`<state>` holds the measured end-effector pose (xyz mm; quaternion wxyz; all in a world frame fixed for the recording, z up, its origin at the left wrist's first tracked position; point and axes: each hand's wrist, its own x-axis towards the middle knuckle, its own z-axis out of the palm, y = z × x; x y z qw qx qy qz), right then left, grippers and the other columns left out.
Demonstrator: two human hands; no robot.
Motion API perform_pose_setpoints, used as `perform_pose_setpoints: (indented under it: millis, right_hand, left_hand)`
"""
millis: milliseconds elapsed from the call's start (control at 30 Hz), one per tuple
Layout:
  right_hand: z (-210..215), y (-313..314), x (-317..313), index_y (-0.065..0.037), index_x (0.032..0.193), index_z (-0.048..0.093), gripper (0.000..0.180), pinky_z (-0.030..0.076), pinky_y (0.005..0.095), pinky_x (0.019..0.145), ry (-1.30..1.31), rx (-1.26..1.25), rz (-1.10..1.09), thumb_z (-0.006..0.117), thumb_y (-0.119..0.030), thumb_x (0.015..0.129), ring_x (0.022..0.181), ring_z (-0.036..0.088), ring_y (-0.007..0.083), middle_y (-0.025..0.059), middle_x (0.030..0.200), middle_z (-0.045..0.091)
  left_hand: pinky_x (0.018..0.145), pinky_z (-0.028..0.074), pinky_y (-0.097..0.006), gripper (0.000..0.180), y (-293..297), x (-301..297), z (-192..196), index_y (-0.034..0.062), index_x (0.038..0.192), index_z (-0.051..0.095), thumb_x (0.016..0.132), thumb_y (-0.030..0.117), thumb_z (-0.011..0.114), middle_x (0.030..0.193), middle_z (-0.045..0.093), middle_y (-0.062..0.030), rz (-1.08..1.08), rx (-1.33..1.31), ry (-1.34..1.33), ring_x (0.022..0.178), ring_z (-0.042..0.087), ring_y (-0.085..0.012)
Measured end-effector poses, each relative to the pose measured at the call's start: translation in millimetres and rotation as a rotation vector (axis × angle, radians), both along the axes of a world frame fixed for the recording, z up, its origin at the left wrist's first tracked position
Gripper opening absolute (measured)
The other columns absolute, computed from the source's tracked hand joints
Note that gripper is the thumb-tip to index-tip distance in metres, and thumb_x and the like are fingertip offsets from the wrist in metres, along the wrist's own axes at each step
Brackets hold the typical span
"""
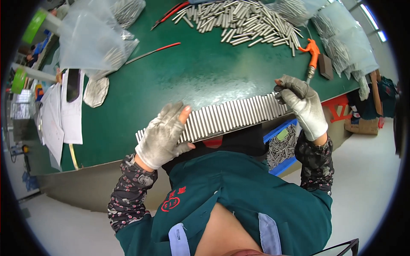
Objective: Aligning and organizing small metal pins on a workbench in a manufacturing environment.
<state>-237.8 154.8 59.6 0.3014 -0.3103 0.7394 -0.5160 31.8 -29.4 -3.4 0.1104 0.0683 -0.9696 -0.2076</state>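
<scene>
Along the near edge of the green table (192, 64), a long row of metal rods (226, 115) runs from left to right, slanting slightly away at its right end. The rods are slim, straight, silver-grey and of similar length; they lie side by side, close together, their ends slightly uneven. The left hand (162, 136), in a soiled pale glove with bare fingertips, lies open across the row's left part, fingers extended. The right hand (305, 104), similarly gloved, is bent at the row's right end; whether it grips a rod cannot be told.

Below the table edge, near right, a blue bin (284, 167) holds many jumbled short grey rods (282, 147) and a yellow-green slip (282, 135).

Farther off, at left, a clear plastic bag (85, 51) with rods inside stands near red-tipped tweezers (151, 52). At right, an orange air gun (313, 49) lies beside a brown block (326, 67); beyond, another rod-filled bag (348, 47) slumps. At the far side lies a loose rod pile (243, 21).
</scene>
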Motion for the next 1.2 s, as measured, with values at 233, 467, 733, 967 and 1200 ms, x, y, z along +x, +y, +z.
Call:
perform_pose_setpoints:
  millis: [233,467,733,967,1200]
  right_hand:
    - [-13,22,-28,-0.006,0.093,0.066,0.015,0.050,0.0365,0.071,0.877,0.119,-0.021,0.065,-0.010,0.078,0.079,0.061,0.0308,0.0110,0.081,0.064]
    - [-28,28,-19,-0.011,0.079,0.065,0.008,0.048,0.0402,0.068,1.149,0.491,0.136,0.065,-0.018,0.075,0.074,0.059,0.0285,0.0082,0.070,0.059]
    - [-33,22,-32,-0.009,0.070,0.063,0.010,0.049,0.0406,0.067,1.096,0.489,0.168,0.059,-0.017,0.073,0.073,0.061,0.0296,0.0104,0.068,0.060]
    - [-21,-61,-92,-0.008,0.102,0.059,0.026,0.048,0.0429,0.073,1.302,0.387,0.250,0.051,-0.003,0.078,0.088,0.060,0.0313,0.0117,0.089,0.060]
    - [-50,-86,-155,-0.005,0.095,0.064,0.020,0.050,0.0402,0.077,1.106,0.534,0.208,0.061,-0.003,0.075,0.087,0.062,0.0326,0.0143,0.094,0.063]
  left_hand:
    - [0.100,0.039,-0.050,0.091,-2,0,2,0.0034,0.136,0.036,0.061,0.030,0.080,0.121,0.055,-0.0223,-0.046,-0.002,0.063,0.116,0.051,-0.0394]
    - [0.104,0.031,-0.053,0.077,-24,14,15,0.0076,0.141,0.035,0.085,0.060,0.050,0.128,0.053,-0.0161,0.113,-0.187,0.103,0.122,0.048,-0.0365]
    - [0.103,0.035,-0.043,0.073,-58,59,-14,0.0030,0.138,0.038,0.088,0.054,0.053,0.130,0.051,-0.0188,0.493,0.011,0.249,0.121,0.048,-0.0341]
    - [0.104,0.035,-0.039,0.069,-69,67,-40,0.0007,0.135,0.042,0.089,0.050,0.056,0.132,0.050,-0.0163,0.584,0.167,0.283,0.123,0.047,-0.0305]
    - [0.103,0.035,-0.038,0.064,-71,63,-37,0.0014,0.133,0.044,0.090,0.047,0.055,0.129,0.051,-0.0152,0.596,0.181,0.248,0.120,0.049,-0.0291]
